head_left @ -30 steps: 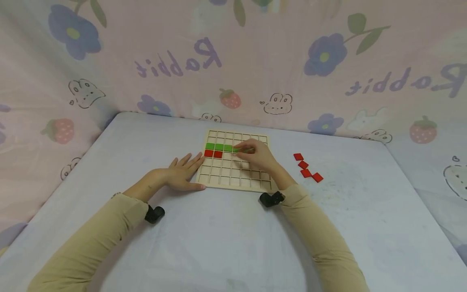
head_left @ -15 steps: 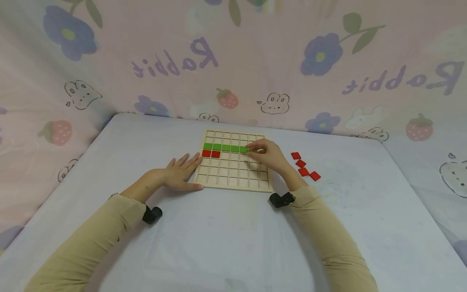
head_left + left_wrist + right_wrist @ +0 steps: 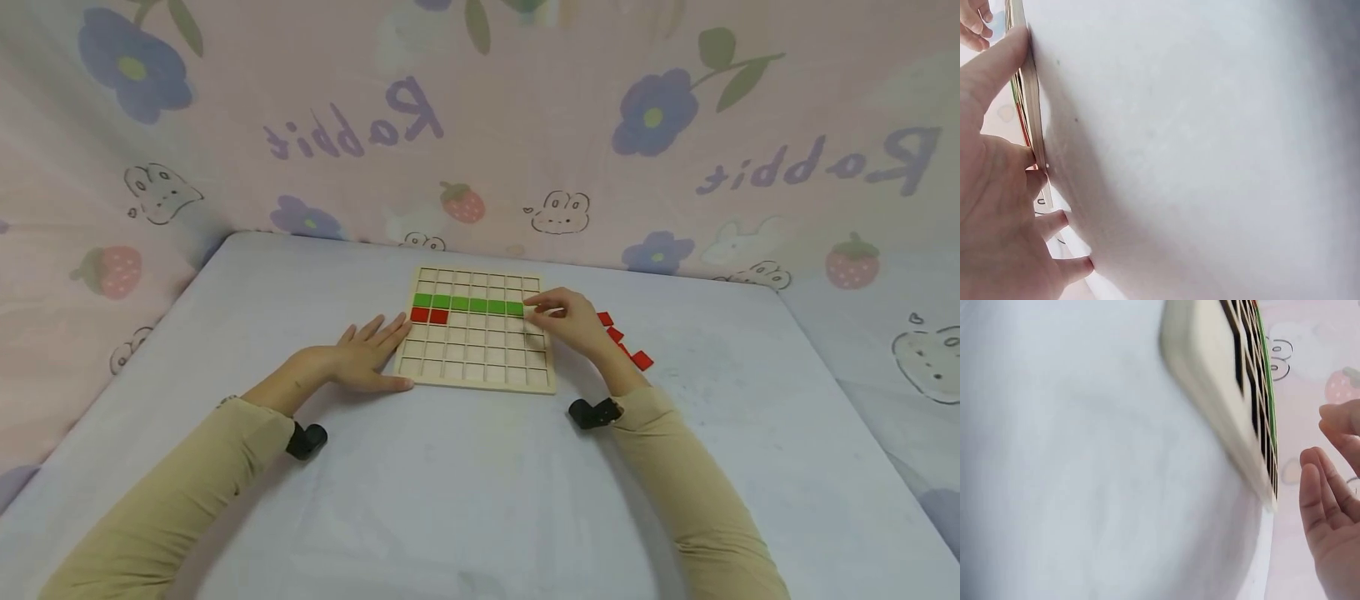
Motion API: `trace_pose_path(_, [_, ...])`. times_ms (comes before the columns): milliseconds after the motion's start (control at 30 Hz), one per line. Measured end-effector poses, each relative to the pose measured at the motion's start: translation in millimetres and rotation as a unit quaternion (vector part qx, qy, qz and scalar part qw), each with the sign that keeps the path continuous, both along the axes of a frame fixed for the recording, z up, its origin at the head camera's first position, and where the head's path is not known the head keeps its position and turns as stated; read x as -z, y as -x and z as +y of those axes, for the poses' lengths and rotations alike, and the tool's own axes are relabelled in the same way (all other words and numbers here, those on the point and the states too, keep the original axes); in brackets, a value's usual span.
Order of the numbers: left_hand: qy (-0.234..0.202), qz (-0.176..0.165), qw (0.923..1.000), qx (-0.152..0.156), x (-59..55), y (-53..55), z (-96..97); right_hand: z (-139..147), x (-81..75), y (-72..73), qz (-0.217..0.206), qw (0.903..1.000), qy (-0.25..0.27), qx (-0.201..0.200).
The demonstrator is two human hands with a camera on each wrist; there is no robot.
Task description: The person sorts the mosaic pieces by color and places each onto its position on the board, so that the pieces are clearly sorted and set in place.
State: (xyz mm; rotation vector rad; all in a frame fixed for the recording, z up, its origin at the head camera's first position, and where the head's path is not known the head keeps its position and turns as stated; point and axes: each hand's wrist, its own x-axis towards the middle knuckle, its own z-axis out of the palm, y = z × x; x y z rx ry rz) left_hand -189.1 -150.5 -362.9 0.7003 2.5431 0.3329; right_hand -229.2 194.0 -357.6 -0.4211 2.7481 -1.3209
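A pale wooden grid board (image 3: 476, 385) lies on the white table. One of its rows bears several green square tiles (image 3: 477, 306) side by side, with two red tiles (image 3: 429, 316) in the row nearer the person. My left hand (image 3: 366, 358) lies spread at the board's left edge, thumb at the near corner; its fingers touch the edge in the left wrist view. Over the right edge hovers my right hand (image 3: 572, 321), just past the last green tile. In the right wrist view, thumb and fingers (image 3: 1311, 494) are bent and apart, with nothing visible between them.
Several loose red tiles (image 3: 642, 360) lie right of the board, partly hidden by the right hand and wrist. A patterned cloth (image 3: 480, 125) hangs behind the table (image 3: 465, 483). Each wrist bears a small black camera.
My right hand has moved right along the green row to the board's right edge, uncovering more green tiles. My left hand stays at the left edge. The head view has shifted slightly.
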Motion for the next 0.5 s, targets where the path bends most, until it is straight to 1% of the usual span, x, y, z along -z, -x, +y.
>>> trace_pose_path(133, [0.005,-0.003,1.0000,0.001,-4.4,-1.6,0.2,9.3,1.5,-2.3,-0.007,0.9999,-0.002,0.015])
trace_pose_path(267, [0.009,-0.003,1.0000,0.002,-7.3,-2.3,1.4,17.7,3.2,-4.1,-0.001,0.9997,-0.009,0.021])
trace_pose_path(500, [0.007,0.002,1.0000,0.002,-5.5,-2.2,2.7,30.6,2.4,-6.9,0.011,0.9989,-0.027,0.038])
